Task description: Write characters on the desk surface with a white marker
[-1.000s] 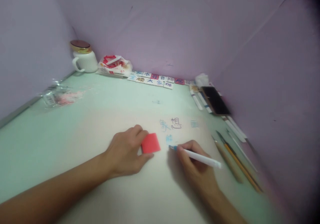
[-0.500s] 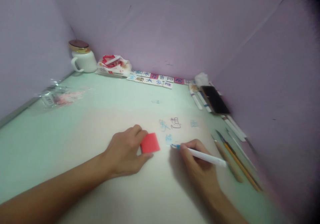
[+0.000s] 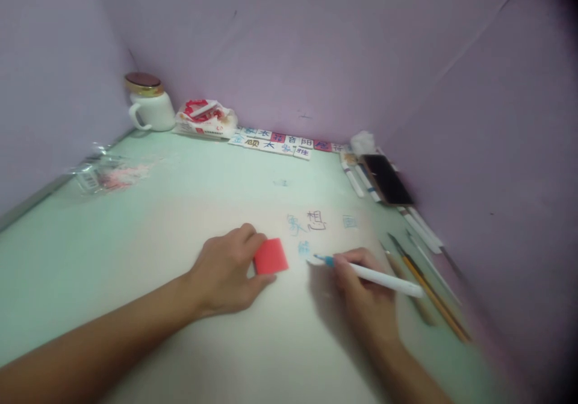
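Note:
My left hand (image 3: 226,271) rests on the pale green table (image 3: 180,211) with its fingers closed on a small red square block (image 3: 270,256). My right hand (image 3: 363,298) grips a white pen with a blue tip (image 3: 374,276), held low and nearly flat. The blue tip lies just right of a small blue character (image 3: 304,248) written on the table. Above that are more written characters (image 3: 307,221), one blue, one dark, and a small blue one farther right.
A white mug with a brown lid (image 3: 149,103) stands in the far left corner beside a red and white packet (image 3: 205,117). Character tiles (image 3: 280,142) line the back wall. A phone (image 3: 386,178), pens and pencils (image 3: 419,271) lie along the right. A clear plastic bag (image 3: 111,172) lies left.
My right hand has drawn the pen a little to the right, away from the small blue character. My left hand and the red block have stayed put.

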The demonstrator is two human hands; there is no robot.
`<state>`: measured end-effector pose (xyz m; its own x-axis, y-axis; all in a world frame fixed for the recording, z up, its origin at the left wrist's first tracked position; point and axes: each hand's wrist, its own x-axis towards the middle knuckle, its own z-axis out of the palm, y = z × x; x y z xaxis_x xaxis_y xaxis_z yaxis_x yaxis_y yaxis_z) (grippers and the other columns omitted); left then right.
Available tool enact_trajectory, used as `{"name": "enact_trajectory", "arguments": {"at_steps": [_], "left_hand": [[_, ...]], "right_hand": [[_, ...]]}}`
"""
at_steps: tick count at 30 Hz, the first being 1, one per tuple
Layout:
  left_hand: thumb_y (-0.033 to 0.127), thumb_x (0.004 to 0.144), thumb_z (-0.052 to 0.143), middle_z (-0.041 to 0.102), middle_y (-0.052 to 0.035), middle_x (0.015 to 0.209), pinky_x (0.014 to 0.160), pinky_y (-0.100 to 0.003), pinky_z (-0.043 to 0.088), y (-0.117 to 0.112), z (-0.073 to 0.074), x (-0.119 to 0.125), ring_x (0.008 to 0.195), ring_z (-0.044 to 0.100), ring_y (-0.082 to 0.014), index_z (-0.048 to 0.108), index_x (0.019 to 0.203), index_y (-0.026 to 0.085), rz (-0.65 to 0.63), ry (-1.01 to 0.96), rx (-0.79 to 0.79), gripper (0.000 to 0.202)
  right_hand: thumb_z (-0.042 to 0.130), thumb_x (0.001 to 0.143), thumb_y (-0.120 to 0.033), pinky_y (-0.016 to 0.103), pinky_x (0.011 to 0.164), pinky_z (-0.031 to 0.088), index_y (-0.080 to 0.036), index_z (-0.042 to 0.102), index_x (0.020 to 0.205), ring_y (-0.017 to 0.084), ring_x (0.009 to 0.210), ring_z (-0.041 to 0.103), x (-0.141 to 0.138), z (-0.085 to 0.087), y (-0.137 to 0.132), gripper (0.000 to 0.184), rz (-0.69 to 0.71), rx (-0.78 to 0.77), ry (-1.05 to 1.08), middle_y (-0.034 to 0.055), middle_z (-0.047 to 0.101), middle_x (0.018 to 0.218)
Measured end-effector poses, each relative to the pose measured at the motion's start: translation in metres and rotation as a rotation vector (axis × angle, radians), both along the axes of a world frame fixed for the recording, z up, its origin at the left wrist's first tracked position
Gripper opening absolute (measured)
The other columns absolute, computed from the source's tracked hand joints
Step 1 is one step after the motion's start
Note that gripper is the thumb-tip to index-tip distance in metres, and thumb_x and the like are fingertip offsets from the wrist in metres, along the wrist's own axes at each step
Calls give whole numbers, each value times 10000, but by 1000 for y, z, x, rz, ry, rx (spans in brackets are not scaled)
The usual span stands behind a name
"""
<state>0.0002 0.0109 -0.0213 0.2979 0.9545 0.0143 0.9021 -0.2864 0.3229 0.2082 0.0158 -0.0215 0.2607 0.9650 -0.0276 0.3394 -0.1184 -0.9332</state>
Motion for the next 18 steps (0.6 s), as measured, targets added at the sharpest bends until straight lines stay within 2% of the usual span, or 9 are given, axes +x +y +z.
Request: {"name": "enact_trajectory", "arguments": {"at_steps": [3,8,13,18], "left_hand": [[440,783,519,545,-35,951,561,-305,398,0,-2,-1,736,554,-180,514,1031,205,-6,-7,18,342],[449,785,519,542,-25,951,583,-306,403,0,-4,-1,746,553,-174,519,1023,209,-7,-9,51,338],[462,788,507,549,-29,946,600,-304,404,-1,-4,-2,769,560,-183,529,1004,208,-13,25,97,334],[454,786,502,561,-38,947,611,-302,409,-2,-4,-1,756,569,-184,536,1004,200,-15,50,141,337]], "right_hand": [[570,782,-371,204,448,345,-201,541,719,93,468,432,5,2,6,184,-86,101,58,-50,494,517],[550,806,-484,206,415,309,-191,580,922,80,433,409,25,-5,23,316,-110,274,201,-40,551,568],[588,763,-478,195,410,290,-190,575,859,66,427,383,43,-10,40,303,-253,340,355,-60,524,545],[606,715,-506,193,395,273,-192,567,813,58,401,367,43,-11,44,332,-245,317,440,-75,497,515]]}}
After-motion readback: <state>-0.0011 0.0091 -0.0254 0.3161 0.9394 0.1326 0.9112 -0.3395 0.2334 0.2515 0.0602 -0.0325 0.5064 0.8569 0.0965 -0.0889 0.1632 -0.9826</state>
